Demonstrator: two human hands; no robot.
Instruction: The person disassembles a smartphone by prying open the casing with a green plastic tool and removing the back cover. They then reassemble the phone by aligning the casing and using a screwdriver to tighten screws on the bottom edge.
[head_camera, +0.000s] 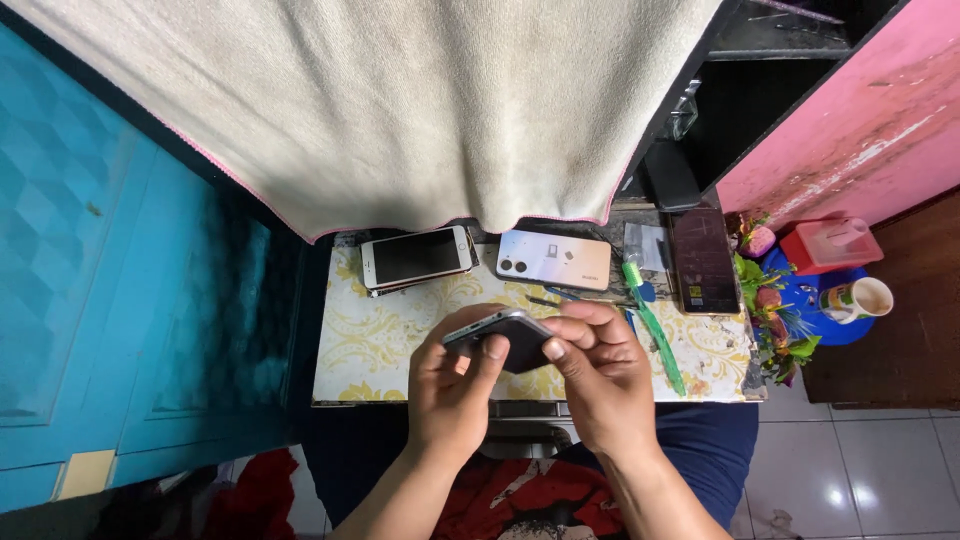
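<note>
Both my hands hold a dark smartphone (510, 338) tilted on edge above a small table with a yellow floral cover (370, 340). My left hand (452, 390) grips its left end, thumb on the back. My right hand (600, 370) pinches the right end with thumb and fingers. On the table behind lie a white-framed phone (415, 257), screen up, and a pale phone (553, 260) lying back up with its twin cameras showing.
A cream towel (400, 100) hangs over the table's far side. A dark phone panel (704, 260), a green tool (655, 330) and small clear bags lie at the right. Artificial flowers (775, 320), a mug (858, 298) and a red box (830, 243) stand further right. A blue door (110, 280) stands at the left.
</note>
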